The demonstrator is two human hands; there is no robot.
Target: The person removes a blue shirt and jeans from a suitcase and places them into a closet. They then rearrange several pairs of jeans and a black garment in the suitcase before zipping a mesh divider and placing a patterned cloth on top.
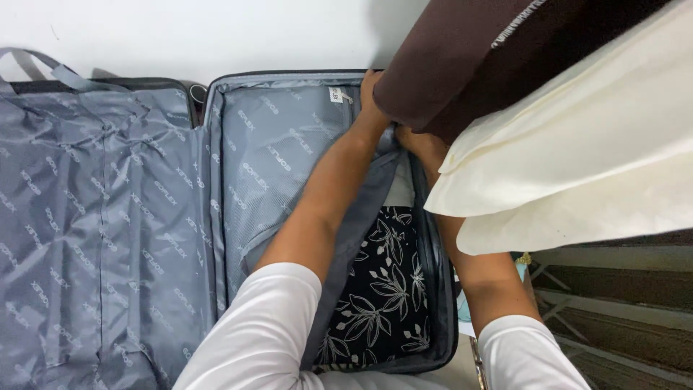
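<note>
An open suitcase (216, 94) with grey printed lining lies in front of me. Its right half holds a black cloth with a white leaf pattern (382, 289). A grey lining flap (361, 217) is pulled partly back across it. My left hand (372, 97) reaches to the far rim of the right half, next to a dark brown cloth (447, 65). My right hand (422, 144) is partly hidden under that brown cloth and a cream cloth (577, 152); its fingers seem to be closed on the flap's upper edge. Both arms wear white sleeves.
The suitcase's left half (94, 217) is covered by its zipped grey divider. A grey strap (43, 65) lies at the top left. White wall or floor shows beyond the case. A tiled floor and a white frame (613, 289) lie at the lower right.
</note>
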